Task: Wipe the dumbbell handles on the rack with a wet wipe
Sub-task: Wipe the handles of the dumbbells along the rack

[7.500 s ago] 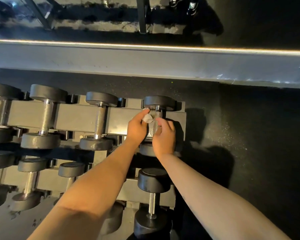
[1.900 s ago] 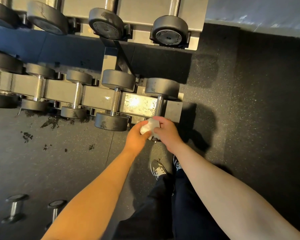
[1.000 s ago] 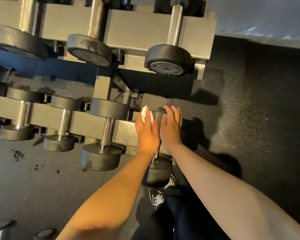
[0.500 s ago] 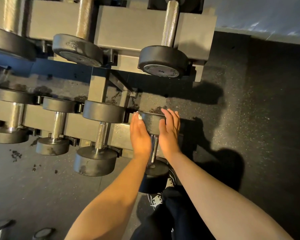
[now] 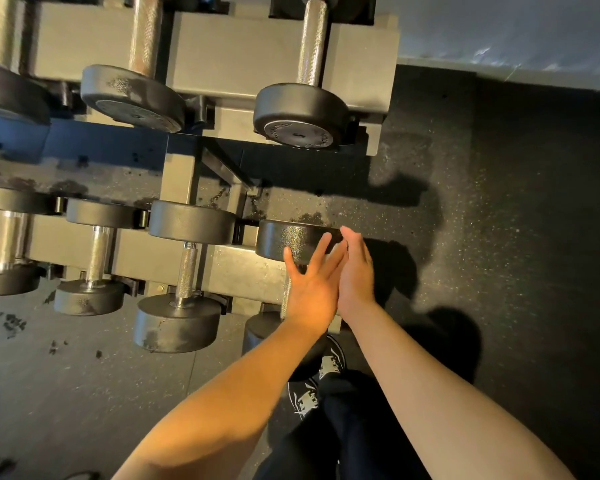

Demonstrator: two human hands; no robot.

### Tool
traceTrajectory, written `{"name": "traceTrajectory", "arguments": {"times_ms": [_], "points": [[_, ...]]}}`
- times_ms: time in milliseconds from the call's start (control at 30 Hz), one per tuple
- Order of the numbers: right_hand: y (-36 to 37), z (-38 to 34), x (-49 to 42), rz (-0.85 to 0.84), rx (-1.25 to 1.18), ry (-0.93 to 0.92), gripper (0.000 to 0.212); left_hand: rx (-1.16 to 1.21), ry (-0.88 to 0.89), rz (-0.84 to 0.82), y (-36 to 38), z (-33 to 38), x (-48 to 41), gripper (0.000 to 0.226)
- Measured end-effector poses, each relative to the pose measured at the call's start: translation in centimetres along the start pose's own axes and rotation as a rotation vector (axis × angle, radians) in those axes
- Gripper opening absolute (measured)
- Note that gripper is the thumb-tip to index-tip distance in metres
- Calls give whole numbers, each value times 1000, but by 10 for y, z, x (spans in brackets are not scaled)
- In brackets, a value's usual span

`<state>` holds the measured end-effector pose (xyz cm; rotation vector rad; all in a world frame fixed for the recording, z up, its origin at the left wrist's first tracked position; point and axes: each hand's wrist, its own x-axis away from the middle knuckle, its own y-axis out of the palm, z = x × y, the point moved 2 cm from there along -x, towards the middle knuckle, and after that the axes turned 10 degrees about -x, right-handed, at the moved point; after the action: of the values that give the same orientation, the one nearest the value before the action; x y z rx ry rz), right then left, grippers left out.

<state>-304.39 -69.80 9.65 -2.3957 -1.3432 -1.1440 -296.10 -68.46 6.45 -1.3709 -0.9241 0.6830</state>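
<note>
**Lower tier, right-end dumbbell: hands together over the handle, wipe not seen**

While both forearms are extended down toward the rack (image 5: 246, 57), the left hand (image 5: 312, 289) and right hand (image 5: 355, 275) are held side by side, touching along their inner edges, fingers straight and spread. Nothing is seen to be gripped by either. The hands are laid over the dumbbell at the right end of the lower tier (image 5: 291, 240); the left fingertips lie against its far head. Most of that handle is covered by the left hand, with only a short strip of metal exposed at the hand's left edge. The near head is partly hidden under the left wrist.

The wet wipe cannot be located; if present, it is concealed beneath or between the palms.

Progress, as judged: the handle in work appears to be the end one of the lower tier. To its left the neighbouring dumbbell (image 5: 187, 271) and further ones along the same tier are seen untouched at this moment; whether they have been wiped cannot be told from their surfaces. The same applies to the upper-tier dumbbell at the right end (image 5: 309, 53). No wetness or streaking is resolved on any handle.

Dark flecks are noted on the floor (image 5: 499, 237) left of the rack. Shoes (image 5: 329, 365) are visible below the hands.
</note>
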Motion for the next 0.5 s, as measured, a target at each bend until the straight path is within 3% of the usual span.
{"name": "traceTrajectory", "arguments": {"times_ms": [100, 233, 400, 500], "points": [[-12, 14, 1, 19, 28, 33, 39, -15, -21, -15, -3, 0, 0, 84], [-10, 32, 1, 73, 113, -14, 41, 154, -136, 124, -12, -16, 2, 68], [-6, 27, 2, 150, 288, -187, 26, 219, -152, 245, -18, -41, 2, 60], [0, 27, 2, 95, 275, -222, 19, 392, -304, 357, -20, -57, -4, 36]]}}
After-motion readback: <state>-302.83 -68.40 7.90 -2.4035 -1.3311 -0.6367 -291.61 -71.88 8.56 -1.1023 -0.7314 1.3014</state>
